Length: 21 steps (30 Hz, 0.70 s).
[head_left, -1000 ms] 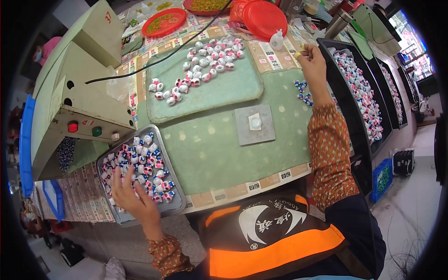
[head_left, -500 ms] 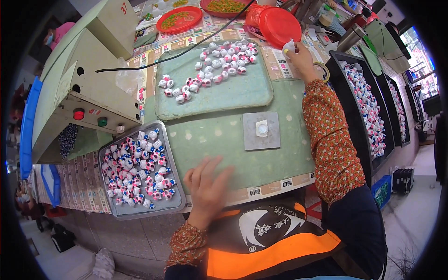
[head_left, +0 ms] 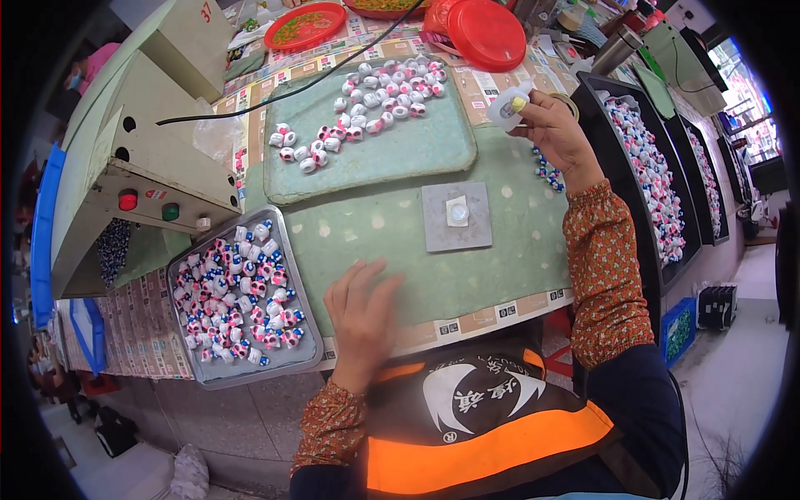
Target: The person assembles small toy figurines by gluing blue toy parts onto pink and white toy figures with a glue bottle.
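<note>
My right hand (head_left: 560,132), raised above the far right of the green mat, grips a small translucent white squeeze bottle (head_left: 506,107). Something yellow covers one of its fingertips. Over the mat's near edge hovers my left hand (head_left: 364,321), slightly blurred, its fingers apart and nothing in them. Between the hands lies a grey square plate (head_left: 435,239) with a small whitish pad (head_left: 457,212) on it. A pale green board (head_left: 392,171) farther back carries many white-and-pink figure heads (head_left: 386,96). Beside my left hand, a metal tray (head_left: 314,346) holds white, pink and blue figures (head_left: 237,292).
A beige machine (head_left: 146,158) with buttons stands at the left, a black cable (head_left: 292,102) crossing from it. At right, a black bin (head_left: 621,192) holds more figures. Blue-and-white pieces (head_left: 547,171) lie below my right hand. A red lid (head_left: 487,35) sits at the back.
My right hand has come nearer, bringing the bottle from beside the red lid to above the mat's far edge. The blue-and-white pieces now show. My left hand has shifted slightly, still open.
</note>
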Available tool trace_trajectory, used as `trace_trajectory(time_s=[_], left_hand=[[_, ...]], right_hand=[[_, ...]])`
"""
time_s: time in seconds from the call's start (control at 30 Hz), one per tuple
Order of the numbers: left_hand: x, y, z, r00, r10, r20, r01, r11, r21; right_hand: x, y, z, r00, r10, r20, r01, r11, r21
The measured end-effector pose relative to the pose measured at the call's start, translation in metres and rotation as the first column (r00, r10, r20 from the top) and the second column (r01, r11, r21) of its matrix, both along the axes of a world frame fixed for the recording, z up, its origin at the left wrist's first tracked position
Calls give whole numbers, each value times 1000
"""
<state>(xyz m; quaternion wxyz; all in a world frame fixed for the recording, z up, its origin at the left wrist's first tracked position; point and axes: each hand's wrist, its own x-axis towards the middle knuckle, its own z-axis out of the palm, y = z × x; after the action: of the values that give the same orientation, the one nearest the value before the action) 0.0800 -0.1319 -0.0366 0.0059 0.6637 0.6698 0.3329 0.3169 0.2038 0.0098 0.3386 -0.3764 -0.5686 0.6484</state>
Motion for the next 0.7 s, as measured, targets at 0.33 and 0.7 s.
trace_trajectory(time_s=[0.33, 0.7], left_hand=[[2, -1, -3, 999, 0, 37, 0, 1000, -6], [1, 4, -2, 999, 2, 43, -1, 1000, -16]], right_hand=[[6, -85, 19, 989, 150, 10, -150, 988, -29], [29, -143, 7, 722, -31, 692, -544, 593, 594]])
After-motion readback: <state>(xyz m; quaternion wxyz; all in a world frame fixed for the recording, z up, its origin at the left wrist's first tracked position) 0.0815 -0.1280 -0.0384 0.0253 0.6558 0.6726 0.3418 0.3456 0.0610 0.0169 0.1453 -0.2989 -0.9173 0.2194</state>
